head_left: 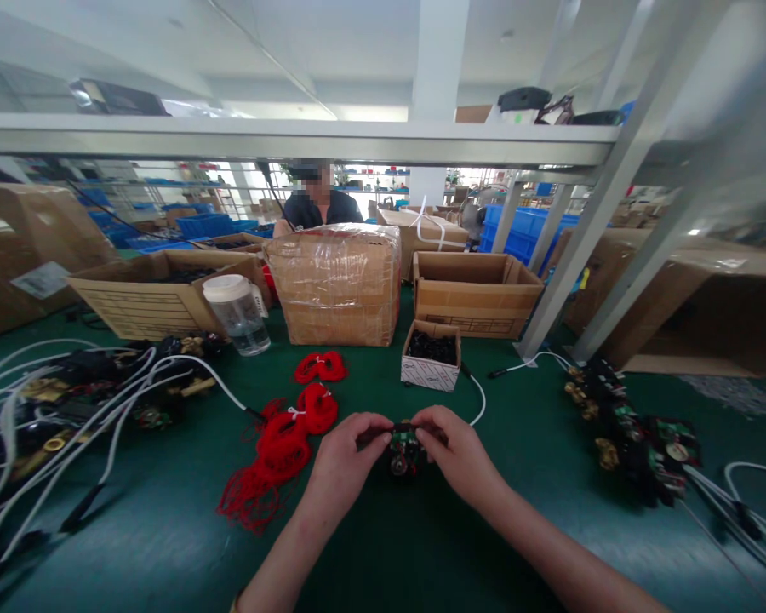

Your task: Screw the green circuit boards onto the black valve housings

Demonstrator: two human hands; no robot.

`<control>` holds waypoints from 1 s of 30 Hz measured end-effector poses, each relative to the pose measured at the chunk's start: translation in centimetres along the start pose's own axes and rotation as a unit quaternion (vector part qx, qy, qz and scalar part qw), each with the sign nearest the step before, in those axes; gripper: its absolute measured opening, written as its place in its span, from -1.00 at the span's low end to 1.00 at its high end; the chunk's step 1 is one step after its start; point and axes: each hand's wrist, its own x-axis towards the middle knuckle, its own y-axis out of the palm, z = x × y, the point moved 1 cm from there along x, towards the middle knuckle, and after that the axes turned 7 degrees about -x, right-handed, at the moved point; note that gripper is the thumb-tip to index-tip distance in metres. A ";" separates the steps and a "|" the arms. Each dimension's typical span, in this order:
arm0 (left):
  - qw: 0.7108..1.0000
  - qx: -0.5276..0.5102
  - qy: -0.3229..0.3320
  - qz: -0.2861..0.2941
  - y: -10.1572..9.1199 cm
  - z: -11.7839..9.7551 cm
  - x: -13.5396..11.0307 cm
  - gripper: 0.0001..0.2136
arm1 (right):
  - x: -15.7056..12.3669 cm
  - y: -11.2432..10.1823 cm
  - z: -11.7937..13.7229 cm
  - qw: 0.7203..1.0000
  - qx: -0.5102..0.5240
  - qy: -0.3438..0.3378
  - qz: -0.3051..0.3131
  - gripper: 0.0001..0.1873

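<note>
My left hand (343, 455) and my right hand (456, 453) meet over the green table top (383, 545), both pinched on a small black valve part (403, 451) with a round metal fitting and a green piece. The fingers of each hand curl round its ends. A white cable (478, 400) runs from the part toward the back right. Bundles of red ties (287, 434) lie just left of my left hand.
A small white box of black parts (431, 353) stands behind my hands. Behind it are a taped carton (338, 285) and an open carton (476, 294). A plastic jug (237, 313) and piles of valves with white cables (70, 400) lie left; more valves (638, 443) right. A person (316, 204) sits opposite.
</note>
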 end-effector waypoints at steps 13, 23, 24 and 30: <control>0.999 -0.045 -0.003 0.022 0.2 1.2 -1.3 -0.63 | -2.3 1.0 -0.6 1.000 0.011 0.022 0.013 -0.45; 0.992 -0.092 -0.055 0.065 0.9 0.4 -2.2 -0.53 | -2.5 1.6 0.4 0.999 0.025 0.048 0.002 -0.39; 0.992 -0.098 -0.055 0.063 1.1 0.4 -2.3 -0.52 | -2.5 1.6 0.5 0.999 0.025 0.046 0.000 -0.39; 0.993 -0.112 -0.040 0.026 2.2 1.5 -2.3 -0.48 | -2.4 1.2 0.5 0.998 0.037 0.040 0.018 -0.38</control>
